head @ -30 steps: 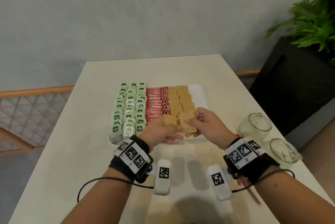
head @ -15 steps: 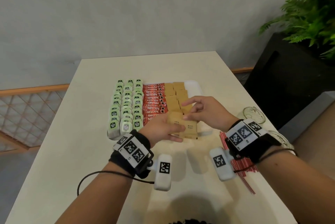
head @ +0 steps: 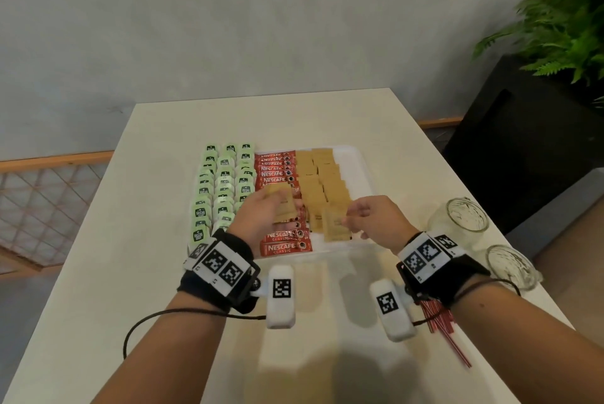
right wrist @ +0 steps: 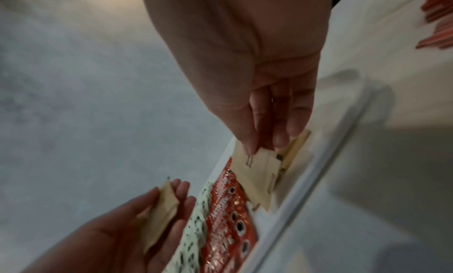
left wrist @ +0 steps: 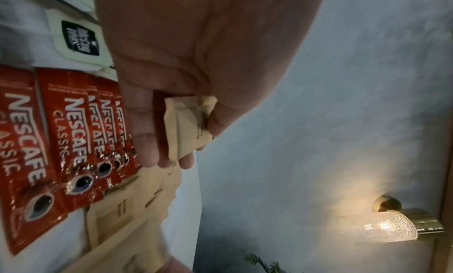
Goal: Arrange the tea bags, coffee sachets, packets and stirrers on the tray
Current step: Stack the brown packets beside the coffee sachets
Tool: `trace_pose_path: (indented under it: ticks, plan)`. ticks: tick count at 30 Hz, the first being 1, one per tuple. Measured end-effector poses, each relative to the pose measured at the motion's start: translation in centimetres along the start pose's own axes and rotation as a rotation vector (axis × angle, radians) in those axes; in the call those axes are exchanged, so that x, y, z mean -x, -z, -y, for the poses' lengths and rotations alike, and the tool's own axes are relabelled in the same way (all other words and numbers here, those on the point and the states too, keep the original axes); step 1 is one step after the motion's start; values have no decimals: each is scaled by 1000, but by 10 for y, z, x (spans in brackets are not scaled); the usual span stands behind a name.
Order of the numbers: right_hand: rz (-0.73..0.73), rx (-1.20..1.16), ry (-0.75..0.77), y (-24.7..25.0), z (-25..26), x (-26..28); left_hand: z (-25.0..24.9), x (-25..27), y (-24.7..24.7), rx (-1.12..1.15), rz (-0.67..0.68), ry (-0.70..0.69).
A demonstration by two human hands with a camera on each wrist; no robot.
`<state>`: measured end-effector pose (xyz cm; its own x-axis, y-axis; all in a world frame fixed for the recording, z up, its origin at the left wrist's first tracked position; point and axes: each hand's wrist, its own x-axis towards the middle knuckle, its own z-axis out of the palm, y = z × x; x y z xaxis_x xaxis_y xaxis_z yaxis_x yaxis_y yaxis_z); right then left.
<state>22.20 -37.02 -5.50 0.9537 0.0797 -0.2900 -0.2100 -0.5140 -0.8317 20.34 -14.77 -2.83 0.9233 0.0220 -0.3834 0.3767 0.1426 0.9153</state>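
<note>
A white tray (head: 362,174) holds rows of green tea bags (head: 225,184), red coffee sachets (head: 277,174) and brown packets (head: 323,184). My left hand (head: 287,207) hovers above the sachets and grips a small stack of brown packets (left wrist: 188,126) between thumb and fingers. My right hand (head: 348,222) pinches one brown packet (head: 335,227) by its edge at the near end of the brown rows, low over the tray. In the right wrist view this packet (right wrist: 259,172) lies against the packets beneath it. Red stirrers (head: 439,318) lie on the table under my right wrist.
Two empty glass jars (head: 465,219) (head: 511,268) stand on the table right of the tray. The tray's near rim (right wrist: 308,197) runs just in front of my right fingers. A dark planter with a fern (head: 562,27) stands beyond the table's right edge.
My hands have come apart: the right hand took one brown packet from the stack and lowered it to the tray's near right, while the left hand drew left over the sachets.
</note>
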Motion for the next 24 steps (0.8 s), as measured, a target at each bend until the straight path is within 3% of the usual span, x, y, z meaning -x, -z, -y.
trace_pose_path:
  ticks: [5,11,16,19,21,24]
  plan:
    - [12,30,-47,-14,-15,-3,6,-6,8,-60,-62,-65]
    - [0,47,-54,-25,-11,-5,9,-6,10,-21,-37,26]
    - [-93,65,-47,-21,-6,2,7,-3,8,22,-27,64]
    - [-129,-41,-26,-13,4,11,8,1,-1,14,0,51]
    - [-33,-148,-8,-8,15,18,8,5,-11,35,7,27]
    - [167,-128,33,-2,29,25,7,10,-28,19,40,-1]
